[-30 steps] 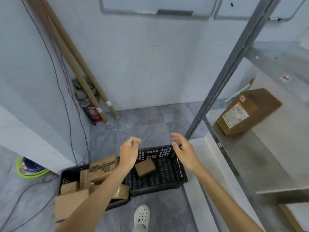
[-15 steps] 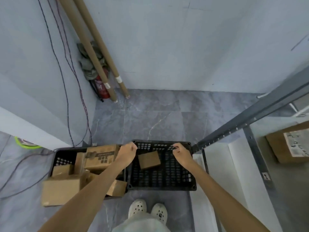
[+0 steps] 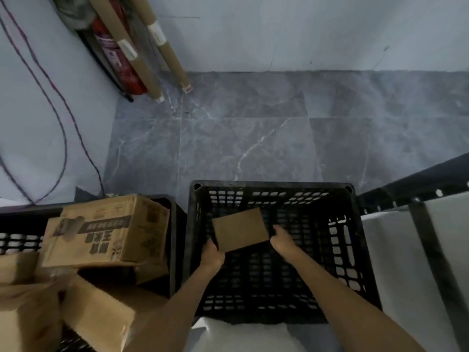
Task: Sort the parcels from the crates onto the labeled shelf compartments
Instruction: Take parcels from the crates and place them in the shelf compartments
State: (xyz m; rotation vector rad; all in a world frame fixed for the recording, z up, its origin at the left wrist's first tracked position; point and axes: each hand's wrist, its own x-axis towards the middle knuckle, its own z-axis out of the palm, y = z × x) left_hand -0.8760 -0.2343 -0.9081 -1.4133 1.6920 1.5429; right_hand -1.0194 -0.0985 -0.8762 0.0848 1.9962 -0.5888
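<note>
A small brown cardboard parcel (image 3: 239, 229) lies inside the black perforated crate (image 3: 340, 255) on the floor. My left hand (image 3: 212, 254) grips its near-left corner and my right hand (image 3: 280, 239) grips its right edge. The fingertips are partly hidden behind the parcel. A second black crate (image 3: 177, 224) to the left is piled with several larger cardboard parcels, the top one (image 3: 106, 231) printed with dark lettering. The shelf's dark metal post (image 3: 416, 184) runs in at the right edge.
Grey marble floor tiles lie beyond the crates. Cardboard tubes (image 3: 142, 47) and a red fire extinguisher (image 3: 114, 49) lean in the far-left corner. Purple cables (image 3: 61, 118) hang down the left wall. A white panel (image 3: 396, 262) stands right of the crate.
I have bent down over the crate. Both hands dropped from the crate's far rim into it and closed on the small parcel. The shelf has slid out of view to the right.
</note>
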